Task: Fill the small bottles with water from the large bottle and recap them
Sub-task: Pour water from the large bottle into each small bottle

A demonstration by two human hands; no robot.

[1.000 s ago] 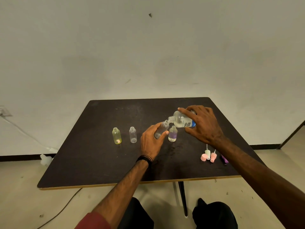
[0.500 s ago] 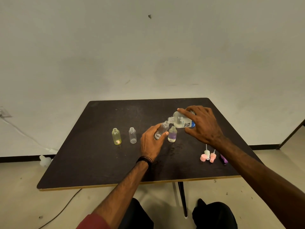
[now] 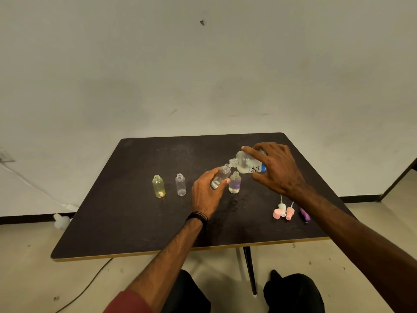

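Plain off-white wall (image 3: pixel 203 75) behind, dark tabletop (image 3: pixel 126 222) with a pale edge strip out front, and the person was sitting at it with both arms reaching in.

Right hand (image 3: pixel 278 170) was wrapped over the large bottle (image 3: pixel 247 164), fingers spread across the top and thumb underneath, bottle tipped almost flat with its neck pointing left. The neck sat right at the mouth of a small clear bottle (image 3: pixel 221 177) that the left hand (image 3: pixel 206 195) was holding tilted toward it, fingers and thumb curled round its body. There seemed to be a bit of liquid pooled in the bottom of that one, hard to say more. A black band (image 3: pixel 196 218) was on the left wrist.

Just right of that, touching or nearly so, stood a purple-tinted bottle (image 3: pixel 234 182), uncapped. Further left, well apart from the hands, stood another clear bottle (image 3: pixel 180 184) and a yellow bottle (image 3: pixel 158 186), both upright and open, the yellow one with something pale at the bottom.

Near the right forearm lay the spray caps in a little cluster: a pink cap (image 3: pixel 276 213), a white cap (image 3: pixel 282 208), an orange-pink cap (image 3: pixel 290 213), and a purple cap (image 3: pixel 305 215) slightly off to the right.

A cable (image 3: pixel 85 288) ran across the floor at lower left.
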